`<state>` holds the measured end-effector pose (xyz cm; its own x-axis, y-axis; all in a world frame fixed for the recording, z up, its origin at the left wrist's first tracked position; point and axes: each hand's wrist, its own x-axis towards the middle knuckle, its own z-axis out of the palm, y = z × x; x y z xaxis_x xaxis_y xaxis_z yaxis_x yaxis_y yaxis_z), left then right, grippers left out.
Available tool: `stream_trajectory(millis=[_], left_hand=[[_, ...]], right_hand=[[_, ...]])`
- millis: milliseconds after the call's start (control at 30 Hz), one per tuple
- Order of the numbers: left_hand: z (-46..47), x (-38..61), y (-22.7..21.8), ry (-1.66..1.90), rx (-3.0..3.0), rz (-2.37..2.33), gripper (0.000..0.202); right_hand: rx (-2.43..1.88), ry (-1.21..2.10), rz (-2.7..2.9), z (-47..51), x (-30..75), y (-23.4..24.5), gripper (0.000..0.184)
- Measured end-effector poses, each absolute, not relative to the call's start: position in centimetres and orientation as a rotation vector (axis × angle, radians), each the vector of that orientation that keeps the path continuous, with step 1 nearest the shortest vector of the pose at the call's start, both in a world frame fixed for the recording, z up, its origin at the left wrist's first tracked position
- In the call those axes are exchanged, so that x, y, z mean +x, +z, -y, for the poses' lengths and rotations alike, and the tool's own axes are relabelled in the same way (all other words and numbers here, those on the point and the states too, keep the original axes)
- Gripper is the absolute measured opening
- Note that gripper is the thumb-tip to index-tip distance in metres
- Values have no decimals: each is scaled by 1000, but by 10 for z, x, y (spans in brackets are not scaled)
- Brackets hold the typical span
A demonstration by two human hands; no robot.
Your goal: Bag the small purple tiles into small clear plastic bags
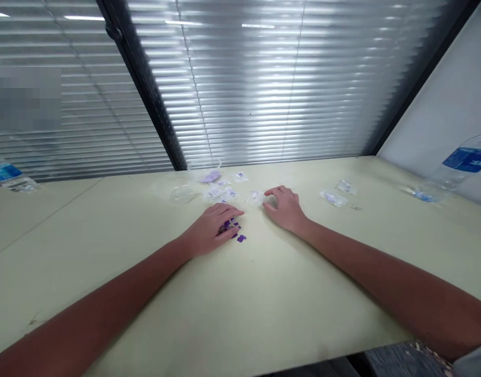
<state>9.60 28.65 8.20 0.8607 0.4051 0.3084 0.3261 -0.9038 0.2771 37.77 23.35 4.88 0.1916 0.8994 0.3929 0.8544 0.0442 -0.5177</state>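
My left hand (212, 228) rests on the table with fingers stretched out and thumb apart, cupped beside a small pile of purple pieces (241, 238). Part of that pile is hidden under the palm. To the right, my right hand (284, 208) has curved, parted fingers with nothing visibly held. Its fingertips are nearest a small clear plastic bag (256, 198); whether they touch it I cannot tell. Beyond my left hand lie several small clear bags (213, 192) with pale purple contents, and a clear plastic container (204, 177) holding more light purple pieces.
A round clear lid or dish (182, 194) lies left of the bags. Two small bags (333, 198) lie right of my right hand. Water bottles stand at the far right (466, 159) and far left (7, 172). A window with blinds (248, 78) backs the pale table (264, 303).
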Motion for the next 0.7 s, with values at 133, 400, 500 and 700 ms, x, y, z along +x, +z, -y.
stream_trajectory(millis=[133,400,500,700], left_hand=[[-287,96,85,539,2799,-548,36],[-286,94,86,541,2784,-499,36],[-286,95,86,547,2779,-516,35],[-286,96,85,576,2800,-518,32]], right_hand=[[-1878,-108,1681,-235,387,54,31],[-2632,-47,1663,-230,488,103,61],[-2764,107,1568,-227,508,110,74],[-2475,125,1491,-231,483,108,86]])
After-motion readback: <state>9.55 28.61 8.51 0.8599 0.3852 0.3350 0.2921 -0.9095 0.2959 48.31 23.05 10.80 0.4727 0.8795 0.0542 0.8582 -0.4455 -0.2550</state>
